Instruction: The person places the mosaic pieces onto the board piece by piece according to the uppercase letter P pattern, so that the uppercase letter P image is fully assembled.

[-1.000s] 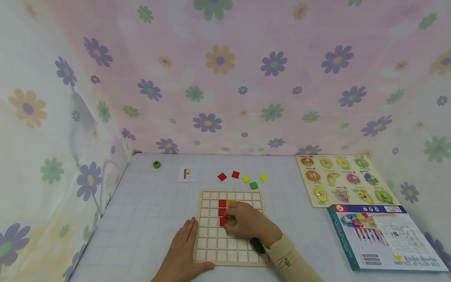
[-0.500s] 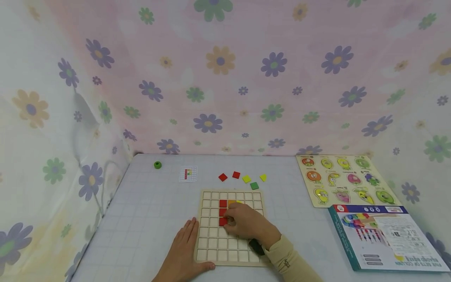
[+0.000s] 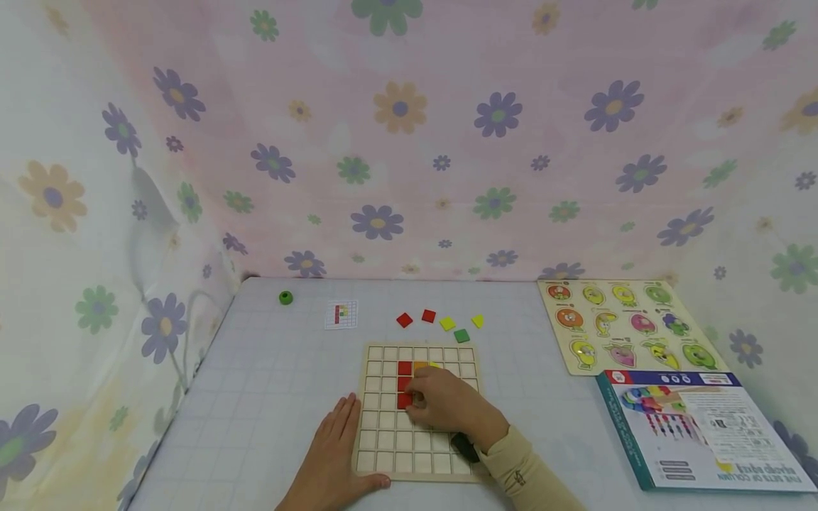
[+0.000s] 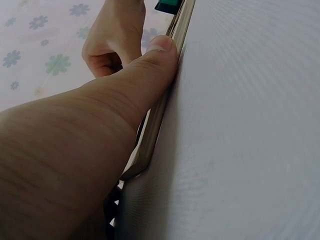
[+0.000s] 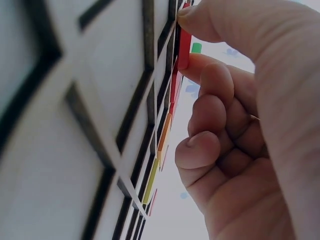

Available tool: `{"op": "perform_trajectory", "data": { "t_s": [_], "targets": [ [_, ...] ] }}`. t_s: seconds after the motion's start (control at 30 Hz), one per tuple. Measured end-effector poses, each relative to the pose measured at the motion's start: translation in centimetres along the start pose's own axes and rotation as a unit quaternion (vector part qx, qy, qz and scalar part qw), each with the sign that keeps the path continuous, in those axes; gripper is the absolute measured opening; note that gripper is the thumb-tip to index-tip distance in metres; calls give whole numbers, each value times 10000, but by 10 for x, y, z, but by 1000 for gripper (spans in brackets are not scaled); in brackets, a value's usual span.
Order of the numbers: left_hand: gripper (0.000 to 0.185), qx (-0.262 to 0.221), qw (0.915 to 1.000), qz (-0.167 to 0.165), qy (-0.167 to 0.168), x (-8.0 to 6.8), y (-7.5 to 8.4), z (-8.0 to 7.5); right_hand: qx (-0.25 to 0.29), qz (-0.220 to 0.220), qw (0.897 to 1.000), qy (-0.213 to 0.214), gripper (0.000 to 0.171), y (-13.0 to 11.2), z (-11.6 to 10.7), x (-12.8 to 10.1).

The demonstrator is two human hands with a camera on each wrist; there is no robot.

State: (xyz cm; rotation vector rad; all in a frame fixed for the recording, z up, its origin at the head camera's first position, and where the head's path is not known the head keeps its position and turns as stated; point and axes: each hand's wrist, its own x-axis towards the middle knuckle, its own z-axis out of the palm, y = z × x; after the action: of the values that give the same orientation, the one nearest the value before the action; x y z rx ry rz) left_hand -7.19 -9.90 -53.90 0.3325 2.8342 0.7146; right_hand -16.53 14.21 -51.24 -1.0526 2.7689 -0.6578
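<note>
A wooden grid board (image 3: 390, 454) lies on the table in front of me. My right hand (image 3: 418, 399) rests on it, thumb and forefinger pinching a red tile (image 5: 183, 52) at a cell. That tile is the lowest of three red tiles (image 3: 404, 376) in one column. An orange tile (image 3: 420, 367) and a yellow tile (image 3: 434, 365) sit in the row beside the top red one. My left hand (image 3: 339, 443) lies flat on the table along the board's left side, with its thumb (image 4: 150, 65) against the board's edge (image 4: 160, 115).
Loose tiles lie beyond the board: two red (image 3: 404, 320), two yellow (image 3: 446, 323) and one green (image 3: 461, 336). A pattern card (image 3: 341, 314) and a green ring (image 3: 285, 297) sit at the back left. A fruit peg puzzle (image 3: 623, 326) and a box (image 3: 696, 429) lie at the right. Flowered cloth walls surround the table.
</note>
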Motion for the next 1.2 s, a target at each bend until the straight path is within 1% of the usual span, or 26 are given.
{"op": "perform_trajectory", "data": {
  "t_s": [0.27, 0.43, 0.6, 0.9, 1.2],
  "targets": [
    [134, 86, 9999, 75, 118, -1, -1, 2, -64, 76, 9999, 46, 14, -3, 0, 0],
    [133, 33, 9998, 137, 154, -1, -1, 1, -44, 23, 10000, 63, 11, -5, -1, 0],
    [133, -10, 9998, 134, 156, -1, 1, -1, -43, 62, 10000, 1, 11, -6, -3, 1],
    [132, 120, 9995, 203, 212, -2, 1, -2, 154, 33, 9998, -104, 14, -5, -2, 2],
    [132, 82, 9998, 120, 156, -1, -1, 2, 381, 252, 9989, -127, 14, -4, 1, 3]
  ]
}}
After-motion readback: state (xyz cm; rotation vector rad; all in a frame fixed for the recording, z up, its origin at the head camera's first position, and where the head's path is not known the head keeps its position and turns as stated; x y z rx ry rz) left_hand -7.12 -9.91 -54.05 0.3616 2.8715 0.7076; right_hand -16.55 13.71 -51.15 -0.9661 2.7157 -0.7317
